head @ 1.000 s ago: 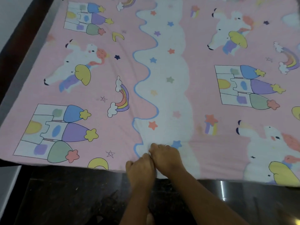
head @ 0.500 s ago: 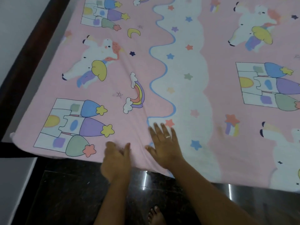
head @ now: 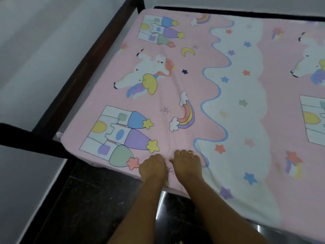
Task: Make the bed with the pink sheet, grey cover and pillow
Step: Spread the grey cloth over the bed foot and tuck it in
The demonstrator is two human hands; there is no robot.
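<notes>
The pink sheet (head: 177, 80), printed with unicorns, castles, rainbows and a white starred band, lies spread over the bed. My left hand (head: 152, 167) and my right hand (head: 187, 163) rest side by side on it close to the near edge, left of the white band. Both have their fingers curled into the fabric, pinching it. A soft ridge in the sheet runs from between the hands toward the far side. There is a ring on my right hand. No grey cover or pillow is in view.
A dark wooden bed frame (head: 82, 71) runs along the left side and the far end. A pale wall (head: 35, 50) stands beyond it on the left. Dark glossy floor (head: 91, 199) lies below the near edge of the bed.
My right hand, flat with spread fingers half a second ago, has curled shut beside the left. Both hands have shifted left along the near edge, and the view has swung toward the bed's left corner.
</notes>
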